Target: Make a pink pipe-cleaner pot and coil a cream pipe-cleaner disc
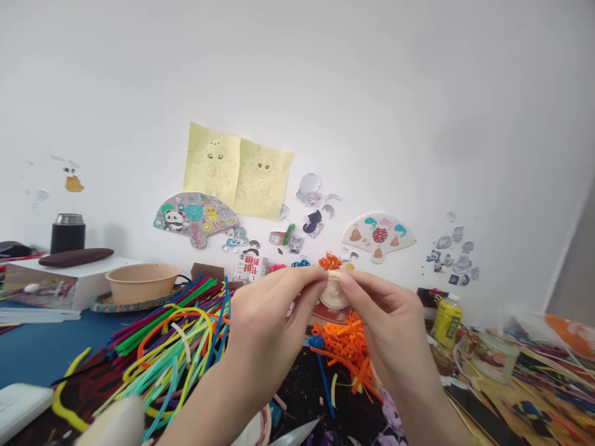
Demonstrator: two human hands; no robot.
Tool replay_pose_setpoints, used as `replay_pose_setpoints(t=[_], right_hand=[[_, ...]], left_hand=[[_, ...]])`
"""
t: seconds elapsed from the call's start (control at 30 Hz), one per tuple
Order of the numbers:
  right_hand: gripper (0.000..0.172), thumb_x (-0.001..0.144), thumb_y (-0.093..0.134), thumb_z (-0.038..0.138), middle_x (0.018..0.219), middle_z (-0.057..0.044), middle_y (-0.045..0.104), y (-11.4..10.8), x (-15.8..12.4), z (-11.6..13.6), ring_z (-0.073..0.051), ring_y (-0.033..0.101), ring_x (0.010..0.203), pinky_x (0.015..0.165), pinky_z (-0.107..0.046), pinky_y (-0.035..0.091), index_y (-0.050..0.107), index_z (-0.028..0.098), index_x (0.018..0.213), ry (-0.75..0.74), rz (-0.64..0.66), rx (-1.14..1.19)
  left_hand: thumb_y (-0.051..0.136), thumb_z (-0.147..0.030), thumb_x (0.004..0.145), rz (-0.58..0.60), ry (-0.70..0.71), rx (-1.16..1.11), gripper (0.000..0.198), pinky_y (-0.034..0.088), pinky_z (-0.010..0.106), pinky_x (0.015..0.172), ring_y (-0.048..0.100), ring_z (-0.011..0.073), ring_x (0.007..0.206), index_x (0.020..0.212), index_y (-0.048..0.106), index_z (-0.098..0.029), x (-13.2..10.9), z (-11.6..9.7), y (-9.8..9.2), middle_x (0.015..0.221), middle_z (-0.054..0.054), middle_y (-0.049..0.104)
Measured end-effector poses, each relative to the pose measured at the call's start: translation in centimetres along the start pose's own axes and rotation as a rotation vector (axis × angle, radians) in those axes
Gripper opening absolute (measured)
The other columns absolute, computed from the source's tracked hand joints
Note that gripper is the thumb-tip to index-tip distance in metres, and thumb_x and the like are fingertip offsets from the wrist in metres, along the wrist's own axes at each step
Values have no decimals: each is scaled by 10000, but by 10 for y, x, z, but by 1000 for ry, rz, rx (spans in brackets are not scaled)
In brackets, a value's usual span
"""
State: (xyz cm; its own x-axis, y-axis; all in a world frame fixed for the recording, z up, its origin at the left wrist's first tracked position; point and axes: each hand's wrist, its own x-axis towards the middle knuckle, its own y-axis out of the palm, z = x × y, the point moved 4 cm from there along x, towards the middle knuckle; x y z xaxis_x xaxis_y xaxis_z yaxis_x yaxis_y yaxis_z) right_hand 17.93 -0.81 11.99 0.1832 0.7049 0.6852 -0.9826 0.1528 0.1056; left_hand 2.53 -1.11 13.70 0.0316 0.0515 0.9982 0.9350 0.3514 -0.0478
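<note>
A cream-coloured round coil (333, 293), which looks like a wound pipe cleaner, is held up in front of me. My left hand (272, 316) pinches its left edge between thumb and fingers. On its right edge, my right hand (393, 313) grips it the same way. Below lies a heap of orange fuzzy pieces (346, 342), with a blue pipe cleaner (326, 383) beside it. A pointed metal blade (296, 433) shows at the bottom edge; its other end is out of view. Bundles of colourful pipe cleaners (181, 347) spread out left of my left forearm.
A beige bowl (142, 284), a white box (88, 279) and a black flask (68, 235) stand at the left. To the right are a yellow bottle (447, 322), a clear jar (495, 354) and a dark phone (483, 412). Decorated fans (379, 235) hang on the wall behind.
</note>
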Motion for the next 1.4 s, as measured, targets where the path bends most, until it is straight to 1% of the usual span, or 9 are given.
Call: replay_pose_setpoints(t=[0.17,0.3,0.4,0.5,0.63,0.87,1.03,1.23,1.4], right_hand=[[157,791,773,317,770,-38,767,-1,0,0,-156,654,612,558,-257,567,805,263,935,44,2,8],[143,795,769,310,678,-25,735,0,0,-1,-147,632,568,517,-245,549,804,248,918,48,14,4],[122,786,775,310,657,-22,724,0,1,-2,-148,632,558,502,-241,542,801,237,881,45,14,6],[125,784,774,330,717,-36,744,0,1,-2,-163,660,615,524,-244,554,792,227,852,46,2,-12],[131,784,771,343,768,-41,759,0,1,-2,-162,664,630,531,-241,553,786,225,838,38,-10,-34],[84,788,775,310,708,-17,737,-1,-1,-1,-143,650,621,542,-221,550,785,239,832,11,-23,-21],[67,795,771,306,663,-4,719,0,0,0,-136,643,604,531,-210,547,786,254,834,3,-49,-37],[49,799,771,293,719,-8,750,1,-1,-1,-129,664,649,571,-196,559,787,259,830,-14,-59,-43],[38,803,767,274,722,-1,752,1,-3,-1,-119,657,622,550,-187,544,787,264,835,-45,-59,-30]], left_hand=[[649,-114,864,-9,3,21,93,563,203,649,714,114,668,921,688,-176,-2,3,2,811,1,773],[613,-106,888,24,37,30,110,545,217,617,707,125,661,926,680,-184,-1,2,4,805,7,773],[589,-90,897,45,61,13,126,522,199,589,685,107,623,885,675,-182,0,0,5,756,-3,760],[592,-89,897,38,72,8,121,509,185,584,672,92,610,879,673,-177,0,-1,5,736,-10,749],[589,-101,903,38,87,28,117,506,187,594,665,91,613,882,672,-180,-1,-2,6,736,-11,740],[579,-82,899,71,129,78,134,478,209,581,647,105,613,863,677,-167,-2,-2,6,736,7,723],[567,-72,905,108,146,91,151,481,220,613,651,117,662,846,662,-173,-5,-2,7,778,12,727],[534,-95,936,136,201,108,128,462,239,618,618,131,671,896,641,-154,-9,0,10,793,31,708],[493,-99,957,128,254,131,157,444,241,622,573,134,656,879,626,-131,-7,-2,11,762,42,684]])
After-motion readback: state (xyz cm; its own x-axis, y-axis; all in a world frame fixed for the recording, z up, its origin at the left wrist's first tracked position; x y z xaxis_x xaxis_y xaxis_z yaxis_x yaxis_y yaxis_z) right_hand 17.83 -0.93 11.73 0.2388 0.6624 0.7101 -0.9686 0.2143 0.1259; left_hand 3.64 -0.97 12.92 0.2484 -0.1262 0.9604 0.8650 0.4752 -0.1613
